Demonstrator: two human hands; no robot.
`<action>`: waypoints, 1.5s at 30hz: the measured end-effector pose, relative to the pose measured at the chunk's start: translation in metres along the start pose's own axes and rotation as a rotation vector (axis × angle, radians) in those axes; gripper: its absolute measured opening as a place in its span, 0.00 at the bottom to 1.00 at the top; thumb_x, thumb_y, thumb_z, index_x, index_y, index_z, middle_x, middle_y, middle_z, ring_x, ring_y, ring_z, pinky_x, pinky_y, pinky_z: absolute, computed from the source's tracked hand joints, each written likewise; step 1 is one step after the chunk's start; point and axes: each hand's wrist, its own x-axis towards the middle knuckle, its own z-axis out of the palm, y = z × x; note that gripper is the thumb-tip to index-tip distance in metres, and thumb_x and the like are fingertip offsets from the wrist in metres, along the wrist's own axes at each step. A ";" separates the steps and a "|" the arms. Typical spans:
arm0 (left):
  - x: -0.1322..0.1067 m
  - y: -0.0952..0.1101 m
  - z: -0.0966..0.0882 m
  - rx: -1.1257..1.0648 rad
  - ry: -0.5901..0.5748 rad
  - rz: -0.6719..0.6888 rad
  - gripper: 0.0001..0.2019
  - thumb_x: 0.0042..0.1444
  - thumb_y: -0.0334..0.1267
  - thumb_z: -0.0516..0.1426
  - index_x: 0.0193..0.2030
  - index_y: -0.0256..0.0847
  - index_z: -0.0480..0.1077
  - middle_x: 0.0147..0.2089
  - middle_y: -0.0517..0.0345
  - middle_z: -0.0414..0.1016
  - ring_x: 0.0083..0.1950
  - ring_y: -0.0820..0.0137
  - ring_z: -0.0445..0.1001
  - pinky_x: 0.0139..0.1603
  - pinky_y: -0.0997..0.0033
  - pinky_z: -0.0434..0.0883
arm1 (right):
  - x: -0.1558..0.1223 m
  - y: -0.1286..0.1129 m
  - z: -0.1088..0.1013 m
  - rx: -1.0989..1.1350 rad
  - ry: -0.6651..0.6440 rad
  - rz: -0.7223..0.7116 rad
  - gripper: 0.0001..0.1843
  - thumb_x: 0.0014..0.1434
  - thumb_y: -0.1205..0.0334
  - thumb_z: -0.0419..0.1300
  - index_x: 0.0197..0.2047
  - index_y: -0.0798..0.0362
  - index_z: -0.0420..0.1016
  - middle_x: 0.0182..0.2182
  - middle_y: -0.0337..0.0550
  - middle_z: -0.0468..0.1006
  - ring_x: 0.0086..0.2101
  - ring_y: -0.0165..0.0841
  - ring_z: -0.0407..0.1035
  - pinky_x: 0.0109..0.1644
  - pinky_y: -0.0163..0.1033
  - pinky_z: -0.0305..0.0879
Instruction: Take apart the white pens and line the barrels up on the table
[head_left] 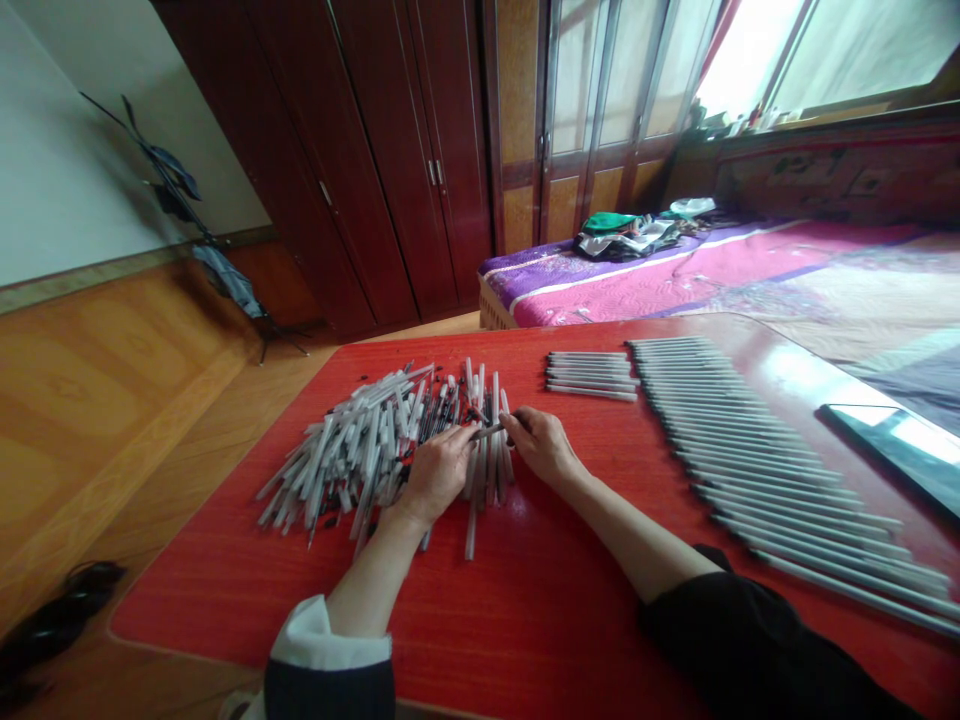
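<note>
Above the middle of the red table (510, 620), a slim pen (489, 431) spans the gap between my two hands. My left hand (441, 468) pinches its left end, and my right hand (546, 445) has its fingers closed at the right end. Whether the pen is one piece or two parts is too small to tell. Just left of and beneath my hands lies a loose heap of white translucent pen barrels (352, 455), with dark slim pieces (442, 405) among them. Several barrels (491, 470) lie lengthwise under my fingers.
A long row of white pens with black ends (765, 450) runs down the table's right side. A smaller group of pens (591, 376) lies left of it. A dark flat device (900, 450) rests at the right edge. Beyond are a bed (637, 280) and wardrobes (390, 150).
</note>
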 end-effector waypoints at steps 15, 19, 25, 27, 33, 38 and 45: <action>-0.001 0.003 -0.001 0.049 0.003 0.058 0.14 0.57 0.27 0.50 0.48 0.39 0.69 0.41 0.53 0.75 0.42 0.69 0.73 0.44 0.70 0.70 | 0.001 0.000 0.000 0.022 -0.004 0.035 0.25 0.57 0.45 0.45 0.15 0.51 0.54 0.13 0.36 0.55 0.17 0.26 0.50 0.21 0.33 0.44; -0.001 0.002 -0.002 0.054 0.005 0.075 0.14 0.57 0.26 0.50 0.48 0.38 0.69 0.41 0.52 0.75 0.42 0.68 0.73 0.44 0.68 0.70 | 0.002 0.002 0.000 0.084 -0.022 0.089 0.28 0.57 0.43 0.44 0.13 0.52 0.55 0.12 0.36 0.55 0.16 0.25 0.50 0.20 0.33 0.44; 0.000 0.003 -0.002 0.017 0.011 0.052 0.14 0.57 0.26 0.50 0.48 0.37 0.70 0.40 0.52 0.75 0.42 0.68 0.74 0.43 0.69 0.71 | 0.002 0.004 0.002 0.143 -0.004 0.076 0.27 0.57 0.43 0.46 0.16 0.53 0.60 0.12 0.37 0.60 0.16 0.25 0.53 0.19 0.32 0.46; 0.000 0.003 -0.002 0.030 0.010 0.064 0.13 0.57 0.27 0.50 0.47 0.37 0.70 0.40 0.51 0.75 0.42 0.67 0.74 0.43 0.68 0.71 | 0.002 0.004 0.003 0.171 -0.022 0.094 0.28 0.57 0.42 0.45 0.15 0.53 0.58 0.12 0.36 0.59 0.15 0.24 0.52 0.19 0.31 0.45; 0.000 0.000 0.001 -0.021 0.044 0.021 0.14 0.57 0.27 0.49 0.48 0.37 0.69 0.42 0.51 0.75 0.43 0.68 0.74 0.44 0.69 0.71 | 0.000 0.002 0.003 0.222 -0.031 0.023 0.24 0.57 0.44 0.47 0.20 0.54 0.61 0.15 0.36 0.61 0.18 0.25 0.56 0.20 0.30 0.48; -0.002 -0.001 0.003 0.033 0.022 0.060 0.14 0.57 0.28 0.49 0.47 0.37 0.70 0.40 0.49 0.76 0.41 0.65 0.74 0.43 0.66 0.70 | 0.000 0.000 0.003 0.250 -0.061 0.075 0.25 0.56 0.44 0.48 0.17 0.53 0.58 0.12 0.33 0.56 0.15 0.23 0.50 0.18 0.30 0.45; 0.004 -0.006 -0.011 -0.569 0.361 -0.351 0.09 0.58 0.39 0.51 0.43 0.40 0.66 0.36 0.52 0.76 0.33 0.67 0.76 0.33 0.70 0.71 | 0.004 0.010 0.005 0.391 -0.014 0.105 0.23 0.56 0.45 0.50 0.26 0.57 0.70 0.17 0.41 0.71 0.19 0.28 0.64 0.23 0.32 0.58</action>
